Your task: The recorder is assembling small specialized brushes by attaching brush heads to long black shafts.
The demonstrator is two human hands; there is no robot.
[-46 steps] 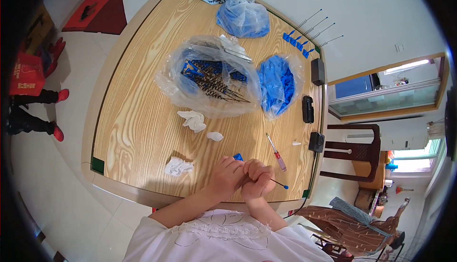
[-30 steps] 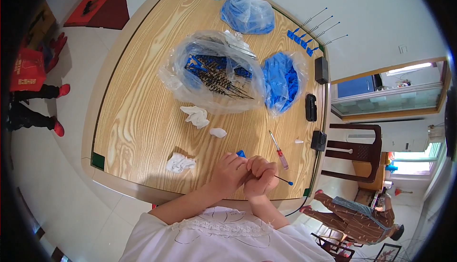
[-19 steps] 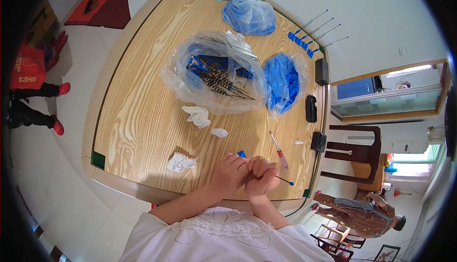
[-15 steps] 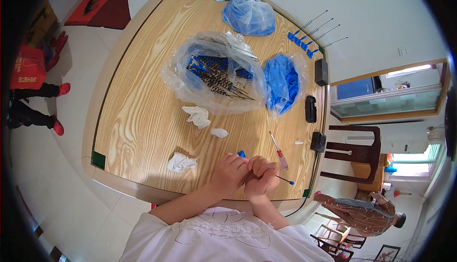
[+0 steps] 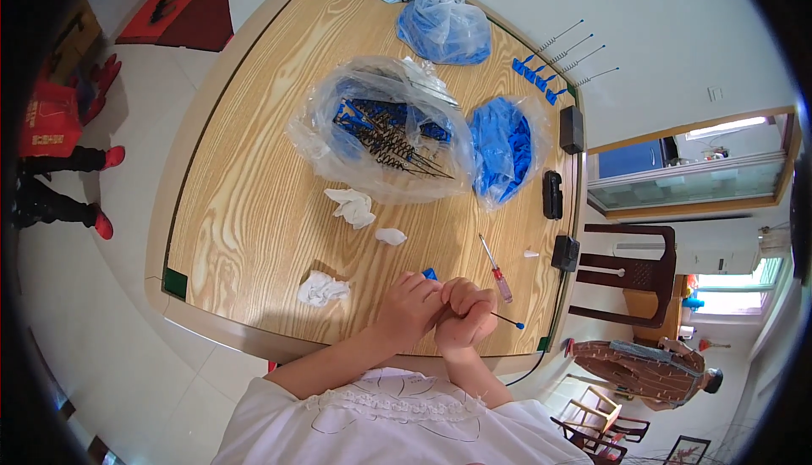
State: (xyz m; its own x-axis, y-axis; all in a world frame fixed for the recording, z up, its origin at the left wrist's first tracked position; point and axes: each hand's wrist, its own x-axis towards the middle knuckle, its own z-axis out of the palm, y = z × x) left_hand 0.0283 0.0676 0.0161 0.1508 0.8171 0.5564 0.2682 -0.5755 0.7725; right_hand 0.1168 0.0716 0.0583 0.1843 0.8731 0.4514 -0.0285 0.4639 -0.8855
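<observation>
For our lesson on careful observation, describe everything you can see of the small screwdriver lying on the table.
The screwdriver is small and slim, with a thin silvery metal shaft and a red, clear-looking plastic handle. It lies flat on the wooden table, shaft pointing away from the person and handle nearer them, just beyond the right hand. Nothing appears to touch it; neither hand holds it.

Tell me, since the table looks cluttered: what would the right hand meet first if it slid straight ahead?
Probably the red-handled screwdriver, lying just beyond the right hand; depth is hard to judge.
</observation>
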